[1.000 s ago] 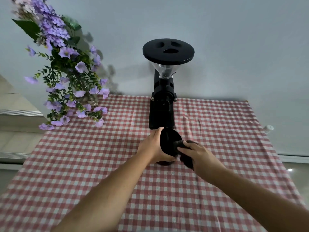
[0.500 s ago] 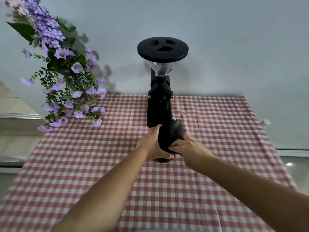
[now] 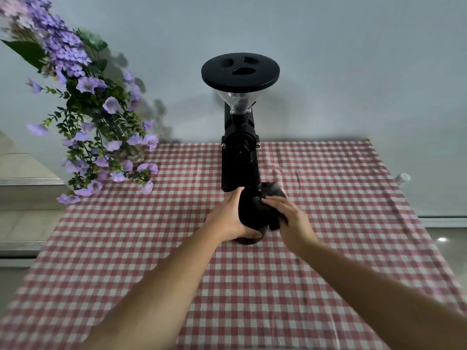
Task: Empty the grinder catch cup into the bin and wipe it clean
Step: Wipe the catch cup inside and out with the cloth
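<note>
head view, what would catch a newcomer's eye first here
The two hands meet at the centre: the left hand holds the black catch cup while the right hand presses a dark cloth against it. Directly behind stands the tall black coffee grinder with its wide round lid. A spray of purple flowers fills the left side above the red checked tablecloth.

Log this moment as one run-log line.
step: wiping | left hand: holds cup | right hand: presses dark cloth on cup | place: checked tablecloth, before grinder

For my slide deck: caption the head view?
Left hand steadies the black cup while right hand wipes it with a dark cloth.
</note>
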`<state>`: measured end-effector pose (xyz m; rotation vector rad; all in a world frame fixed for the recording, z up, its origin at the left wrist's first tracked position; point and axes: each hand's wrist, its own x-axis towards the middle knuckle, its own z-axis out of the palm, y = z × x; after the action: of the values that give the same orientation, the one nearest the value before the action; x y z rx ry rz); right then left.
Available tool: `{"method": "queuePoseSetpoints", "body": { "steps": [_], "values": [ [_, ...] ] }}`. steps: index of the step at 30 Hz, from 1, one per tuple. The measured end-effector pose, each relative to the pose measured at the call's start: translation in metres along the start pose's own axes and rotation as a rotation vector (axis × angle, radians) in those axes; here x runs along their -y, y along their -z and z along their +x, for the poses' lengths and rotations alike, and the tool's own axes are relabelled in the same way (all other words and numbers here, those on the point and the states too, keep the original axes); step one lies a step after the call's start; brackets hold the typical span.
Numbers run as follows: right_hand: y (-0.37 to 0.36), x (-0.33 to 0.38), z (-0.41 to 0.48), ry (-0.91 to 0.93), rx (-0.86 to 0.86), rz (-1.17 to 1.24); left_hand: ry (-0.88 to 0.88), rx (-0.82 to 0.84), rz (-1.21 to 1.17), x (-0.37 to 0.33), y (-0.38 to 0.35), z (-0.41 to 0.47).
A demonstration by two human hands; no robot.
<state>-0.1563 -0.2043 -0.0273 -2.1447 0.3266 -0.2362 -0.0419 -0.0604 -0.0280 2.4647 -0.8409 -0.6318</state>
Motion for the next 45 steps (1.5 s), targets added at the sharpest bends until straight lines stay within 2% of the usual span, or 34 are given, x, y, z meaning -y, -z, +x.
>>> {"method": "queuePoseSetpoints", "body": {
  "steps": [2,4,6,8,10,12,14,16,19,24,32,39,45],
  "values": [
    [-0.009,-0.005,-0.017,-0.083,-0.034,0.142,-0.014,-0.001,-0.008,-0.001,0.0,-0.001],
    [-0.006,-0.009,-0.019,-0.147,-0.035,0.181,-0.02,0.033,-0.003,-0.001,0.004,0.0],
    [0.007,-0.007,-0.009,-0.128,-0.063,0.128,-0.022,0.081,0.023,-0.002,0.01,0.001],
    [0.021,0.007,0.008,-0.028,-0.094,0.037,-0.042,0.123,0.094,-0.005,0.017,0.005],
    [0.029,0.023,0.026,0.123,-0.043,-0.124,-0.052,0.168,0.141,-0.01,0.022,0.008],
    [0.028,0.037,0.039,0.22,0.147,-0.458,-0.042,0.186,0.135,-0.012,0.026,0.008],
    [0.026,0.042,0.043,0.239,0.349,-0.744,-0.046,0.166,0.153,-0.009,0.029,0.006],
    [0.024,0.04,0.039,0.245,0.407,-0.832,-0.032,0.158,0.202,-0.008,0.032,0.005],
    [0.02,0.039,0.024,0.252,0.396,-0.833,-0.022,0.174,0.281,-0.013,0.037,0.005],
    [0.015,0.038,-0.004,0.254,0.499,-0.777,-0.04,0.146,0.314,-0.016,0.035,0.002],
    [0.044,0.037,0.049,0.459,0.55,-1.037,-0.039,0.137,0.323,-0.007,0.034,0.003],
    [0.01,0.032,-0.012,0.17,0.381,-0.738,-0.081,0.116,0.279,-0.006,0.031,0.004],
    [0.027,0.018,-0.002,0.129,0.397,-0.628,-0.069,0.111,0.23,-0.003,0.028,0.005]
  ]
}}
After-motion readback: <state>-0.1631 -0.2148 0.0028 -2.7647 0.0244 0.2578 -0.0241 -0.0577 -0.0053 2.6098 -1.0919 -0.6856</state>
